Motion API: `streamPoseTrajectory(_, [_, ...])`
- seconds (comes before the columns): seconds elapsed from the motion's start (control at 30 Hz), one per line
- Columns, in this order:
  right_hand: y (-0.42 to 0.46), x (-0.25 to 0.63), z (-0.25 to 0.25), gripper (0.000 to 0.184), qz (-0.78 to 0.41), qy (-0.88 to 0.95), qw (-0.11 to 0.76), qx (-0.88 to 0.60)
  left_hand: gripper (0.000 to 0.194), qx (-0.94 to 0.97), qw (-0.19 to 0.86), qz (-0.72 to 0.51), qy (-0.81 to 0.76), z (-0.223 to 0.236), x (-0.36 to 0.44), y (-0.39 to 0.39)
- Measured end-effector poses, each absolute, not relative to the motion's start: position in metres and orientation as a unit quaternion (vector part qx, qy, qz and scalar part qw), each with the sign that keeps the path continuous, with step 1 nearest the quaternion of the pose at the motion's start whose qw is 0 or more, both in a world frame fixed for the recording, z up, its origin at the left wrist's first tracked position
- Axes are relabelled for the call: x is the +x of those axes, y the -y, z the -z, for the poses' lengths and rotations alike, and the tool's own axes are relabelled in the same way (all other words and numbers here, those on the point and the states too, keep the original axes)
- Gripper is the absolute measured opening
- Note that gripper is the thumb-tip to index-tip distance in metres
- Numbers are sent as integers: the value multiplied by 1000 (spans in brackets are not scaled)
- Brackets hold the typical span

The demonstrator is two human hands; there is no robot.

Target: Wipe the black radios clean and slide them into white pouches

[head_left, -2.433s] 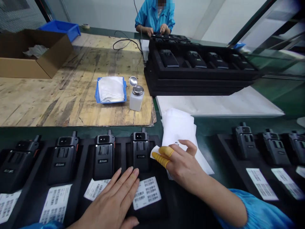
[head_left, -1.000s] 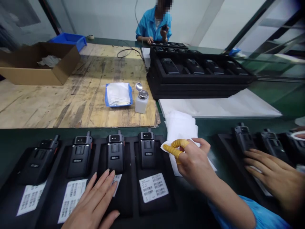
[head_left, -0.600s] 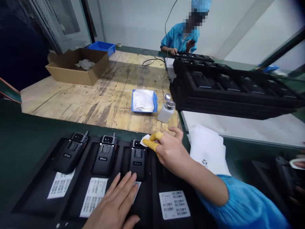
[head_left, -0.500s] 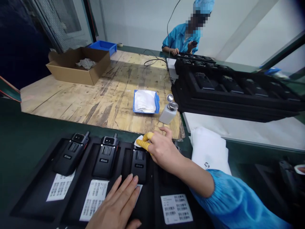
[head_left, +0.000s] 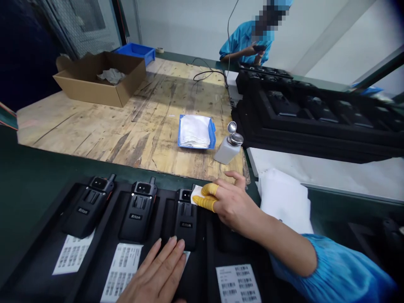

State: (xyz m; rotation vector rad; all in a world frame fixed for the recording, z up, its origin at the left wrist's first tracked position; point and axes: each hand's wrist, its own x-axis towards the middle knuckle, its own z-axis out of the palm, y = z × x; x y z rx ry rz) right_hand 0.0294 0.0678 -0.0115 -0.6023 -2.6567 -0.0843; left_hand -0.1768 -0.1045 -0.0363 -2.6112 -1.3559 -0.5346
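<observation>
My right hand (head_left: 232, 206) wears yellow finger cots on two fingers and pinches a white wipe (head_left: 197, 192) against the top of a black Riton handheld radio (head_left: 186, 221). My left hand (head_left: 154, 271) lies flat on the black foam tray (head_left: 202, 265), its fingertips at that radio's lower end. A barcode label (head_left: 123, 273) lies beneath my left hand's side, and another (head_left: 238, 284) sits to its right. Two more Riton radios (head_left: 135, 212) stand to the left in the same tray.
A blue tray of folded white cloths (head_left: 195, 131) and a white pump bottle with an open metal lid (head_left: 227, 148) stand on a wooden board (head_left: 94, 126). White sheets (head_left: 284, 202) lie right of my hand. Stacked black foam trays (head_left: 315, 122) and a co-worker (head_left: 244, 42) are beyond.
My right hand has moved left with the wipe, from beside the white sheets onto the radio's top. My left hand has shifted slightly, and the view has swung left.
</observation>
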Motion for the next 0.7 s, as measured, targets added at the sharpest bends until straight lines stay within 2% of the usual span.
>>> streamPoseTrajectory(0.23, [-66,26,5,28,70,928,263,-255,33,-876,95,168,442,37,-179,104])
streamPoseTrajectory(0.43, [-67,-4,8,31,82,943,235,-219,33,-875,97,170,442,35,-179,102])
streamPoseTrajectory(0.7, [-66,17,13,34,42,939,239,-243,33,-877,85,170,441,35,-179,102])
